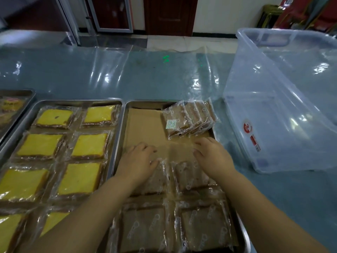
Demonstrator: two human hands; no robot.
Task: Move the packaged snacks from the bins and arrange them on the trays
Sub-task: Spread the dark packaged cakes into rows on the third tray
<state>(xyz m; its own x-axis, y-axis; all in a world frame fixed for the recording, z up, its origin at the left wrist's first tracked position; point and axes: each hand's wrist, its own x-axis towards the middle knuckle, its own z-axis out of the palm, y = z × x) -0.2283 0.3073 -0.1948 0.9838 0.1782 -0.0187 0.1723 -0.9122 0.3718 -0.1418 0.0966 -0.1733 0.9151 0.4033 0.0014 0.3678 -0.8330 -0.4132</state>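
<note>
Leftward, steel tray [78, 101] packed with yellow cake packs [90, 145] in two columns. Next, paper-lined tray [145, 102]: left hand [138, 159] flat, fingers relaxed, resting on a brown snack pack [155, 181]; right hand [212, 156] likewise, fingers loosely spread, on the neighbouring pack [191, 178]. In far-right corner, fanned brown packs [187, 119]. Rightmost, clear bin [273, 125], tilted.

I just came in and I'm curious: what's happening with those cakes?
The left hand and right hand each rest on a brown packet on the metal tray. Two more lie nearer, and a stack waits at its far corner. The next tray holds yellow cakes. The clear bin looks empty.
</note>
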